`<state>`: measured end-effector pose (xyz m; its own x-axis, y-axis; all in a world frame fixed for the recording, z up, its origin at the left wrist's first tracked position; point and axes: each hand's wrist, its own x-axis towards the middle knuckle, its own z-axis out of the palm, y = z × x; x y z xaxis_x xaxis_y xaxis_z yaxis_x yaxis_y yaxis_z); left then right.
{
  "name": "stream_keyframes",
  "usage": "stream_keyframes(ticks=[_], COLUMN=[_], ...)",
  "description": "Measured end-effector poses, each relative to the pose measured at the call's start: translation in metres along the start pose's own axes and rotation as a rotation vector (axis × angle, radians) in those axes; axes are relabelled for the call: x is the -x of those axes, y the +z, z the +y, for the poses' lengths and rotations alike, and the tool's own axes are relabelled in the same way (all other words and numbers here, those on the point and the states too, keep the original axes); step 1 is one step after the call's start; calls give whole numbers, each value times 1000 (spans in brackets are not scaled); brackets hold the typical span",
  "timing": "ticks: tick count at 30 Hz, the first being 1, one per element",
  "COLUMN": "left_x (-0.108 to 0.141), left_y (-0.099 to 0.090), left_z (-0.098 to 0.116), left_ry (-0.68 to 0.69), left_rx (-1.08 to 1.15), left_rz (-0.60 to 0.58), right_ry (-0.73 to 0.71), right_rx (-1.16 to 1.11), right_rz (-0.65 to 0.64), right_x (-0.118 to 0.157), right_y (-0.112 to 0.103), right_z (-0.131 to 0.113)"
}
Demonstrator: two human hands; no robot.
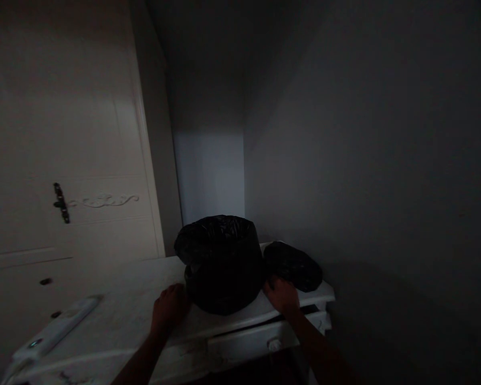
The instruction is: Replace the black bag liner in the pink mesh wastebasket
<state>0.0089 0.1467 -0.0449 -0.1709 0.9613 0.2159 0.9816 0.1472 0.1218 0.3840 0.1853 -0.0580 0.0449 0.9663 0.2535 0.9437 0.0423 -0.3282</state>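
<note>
A round black bin (224, 283) lined with a black plastic bag (240, 230) stands upright on a white dresser (144, 283). The bag is folded outward over the rim. My left hand (170, 309) is closed against the lower left side of the bin, its fingertips lost in shadow. On the opposite side, my right hand (281, 295) has its fingers curled at the bin's lower right edge. Just behind that hand lies a bunched black plastic bundle (294, 264), close to the bin. Dim light hides the fine contact of both hands.
A white wardrobe (104, 149) with a dark handle (61, 203) rises at the left. The grey wall (364, 160) borders the dresser on the right. A long pale object (58, 331) lies at the dresser's left end. The front drawer (256, 339) has a dark gap above it.
</note>
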Motion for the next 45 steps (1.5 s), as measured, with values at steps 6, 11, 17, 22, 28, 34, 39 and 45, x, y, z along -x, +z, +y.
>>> stream_keyframes(ticks=[6,11,17,22,28,34,39,45], left_x=[0,0,0,1,1,-1,0,1], left_y=[-1,0,-1,-2,-3,0,0,-2], left_z=[1,-1,0,2,2,0,0,2], left_ry=[4,-1,-6,-11,-7,-6,3,-8], left_rx=[-4,-8,-6,-12,-22,12,-11,-10], left_rz=[1,-14,-2,-6,-13,7,7,-9], right_ry=[-15,3,-7,-27,-31,-26,-21,7], right_rx=[-11,-16,-7,-5,2,8,19,-12], right_rz=[5,-3,0,9,-6,-14,-12,-32], right_x=[0,0,-1,-1,-1,-3,-1,2], right_y=[0,1,3,2,3,4,0,-7], right_z=[1,2,2,2,3,3,1,-2])
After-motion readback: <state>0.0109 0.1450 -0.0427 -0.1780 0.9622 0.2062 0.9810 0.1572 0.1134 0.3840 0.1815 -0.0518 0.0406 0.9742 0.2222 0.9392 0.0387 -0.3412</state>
